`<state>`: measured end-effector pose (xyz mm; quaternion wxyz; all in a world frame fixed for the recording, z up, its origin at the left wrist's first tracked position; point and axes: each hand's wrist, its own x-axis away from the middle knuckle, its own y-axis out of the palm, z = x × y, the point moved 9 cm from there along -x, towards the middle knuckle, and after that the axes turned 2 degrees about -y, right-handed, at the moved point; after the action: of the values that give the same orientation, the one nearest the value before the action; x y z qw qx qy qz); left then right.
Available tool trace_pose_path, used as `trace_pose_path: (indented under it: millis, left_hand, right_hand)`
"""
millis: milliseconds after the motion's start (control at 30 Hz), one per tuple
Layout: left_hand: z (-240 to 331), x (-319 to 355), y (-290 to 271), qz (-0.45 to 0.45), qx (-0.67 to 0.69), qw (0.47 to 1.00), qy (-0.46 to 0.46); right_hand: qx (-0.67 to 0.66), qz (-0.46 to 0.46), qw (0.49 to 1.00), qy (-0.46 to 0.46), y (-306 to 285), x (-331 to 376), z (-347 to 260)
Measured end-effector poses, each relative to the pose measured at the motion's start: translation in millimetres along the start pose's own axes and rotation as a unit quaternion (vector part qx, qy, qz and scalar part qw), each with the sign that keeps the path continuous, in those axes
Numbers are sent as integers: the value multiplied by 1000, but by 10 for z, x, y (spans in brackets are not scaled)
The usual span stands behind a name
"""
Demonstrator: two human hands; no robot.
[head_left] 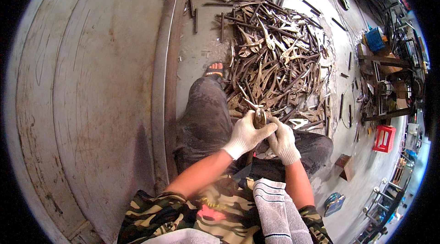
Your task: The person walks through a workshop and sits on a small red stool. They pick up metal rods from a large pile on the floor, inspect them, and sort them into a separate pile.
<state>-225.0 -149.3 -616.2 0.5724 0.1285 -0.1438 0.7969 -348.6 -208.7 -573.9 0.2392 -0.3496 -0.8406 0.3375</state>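
Both my hands wear white knit gloves and meet in front of my lap. My left hand (248, 135) is closed round a pair of metal pliers (260, 116), its thumb pointing across toward the right. Against the other side of the tool, my right hand (283, 139) curls its fingers in. The upper end of the pliers sticks up past the gloves, while the lower part is mostly hidden by them. Just beyond lies a large heap of similar metal pliers and dark handles (270, 60), spread over the floor.
A large scuffed metal panel (105, 60) with a raised edge stands on my left. To the right are a red plastic stool (384, 138), a cardboard box (343, 167), a blue container (375, 39) and a dark rack (387, 116). Loose rods (342, 105) lie around the heap.
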Motion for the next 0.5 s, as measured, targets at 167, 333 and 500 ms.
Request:
trace_pose_path:
  millis: [167, 333, 500]
  left_hand:
    - [-30, -5, 40, 0, -12, 1000, 12]
    - [6, 50, -18, 42, -70, 996, 30]
    - [-5, -28, -54, 52, -39, 998, -17]
  right_hand:
    - [-18, -24, 999, 24, 60, 7, 134]
    - [-122, -39, 986, 106, 137, 111, 101]
    - [-176, 10, 958, 228, 338, 325, 353]
